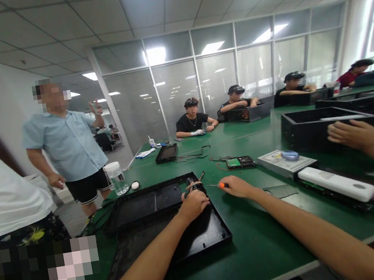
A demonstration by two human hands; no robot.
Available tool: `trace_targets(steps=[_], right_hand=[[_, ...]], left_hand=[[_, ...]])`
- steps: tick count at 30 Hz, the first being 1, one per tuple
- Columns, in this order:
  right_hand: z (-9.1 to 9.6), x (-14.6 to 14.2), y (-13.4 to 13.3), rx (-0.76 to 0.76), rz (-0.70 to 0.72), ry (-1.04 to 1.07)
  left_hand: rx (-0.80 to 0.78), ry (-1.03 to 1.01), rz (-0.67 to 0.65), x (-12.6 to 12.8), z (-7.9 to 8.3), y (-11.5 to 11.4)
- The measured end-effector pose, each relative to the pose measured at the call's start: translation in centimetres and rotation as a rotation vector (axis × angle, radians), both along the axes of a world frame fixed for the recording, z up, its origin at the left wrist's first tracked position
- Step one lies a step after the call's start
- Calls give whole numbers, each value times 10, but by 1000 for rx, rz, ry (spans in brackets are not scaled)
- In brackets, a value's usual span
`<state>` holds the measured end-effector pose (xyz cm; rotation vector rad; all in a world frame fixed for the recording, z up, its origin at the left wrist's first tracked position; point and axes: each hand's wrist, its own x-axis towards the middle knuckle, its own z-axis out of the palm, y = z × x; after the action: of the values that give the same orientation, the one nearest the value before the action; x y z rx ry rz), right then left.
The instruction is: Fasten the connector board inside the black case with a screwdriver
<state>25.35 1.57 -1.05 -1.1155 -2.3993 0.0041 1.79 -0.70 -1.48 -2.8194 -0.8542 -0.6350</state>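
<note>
My left hand [194,203] is closed in a fist around a bundle of wires [190,186] at the right rim of a flat black case panel [155,206]. My right hand [239,185] rests on the green table [260,242] just to the right, closed on a small screwdriver [217,185] with an orange handle that points left. Both forearms reach in from the bottom of the view.
A silver drive [283,162] with a tape roll, a white box [336,182] and a circuit board [240,162] lie to the right. Another person's hand [353,135] rests by a black case [323,125]. A water jug [116,177] stands left. People sit and stand around.
</note>
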Motion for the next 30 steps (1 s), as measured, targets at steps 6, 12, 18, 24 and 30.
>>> trace_targets(steps=[6,12,18,24,30], right_hand=[[6,-1,-4,-28,-60,8],[13,4,-6,-349,23,234],[38,17,-9,-615,142,549],[46,13,-9,-138,-16,630],[35,-7,-19,-42,-8,512]], left_hand=[[77,144,-76,-1,4,-7],[34,130,-84,-3,9,-13],[-25,88,-118,-4,9,-11],[-104,49,-37,-4,11,-10],[-113,6,129,-3,16,-16]])
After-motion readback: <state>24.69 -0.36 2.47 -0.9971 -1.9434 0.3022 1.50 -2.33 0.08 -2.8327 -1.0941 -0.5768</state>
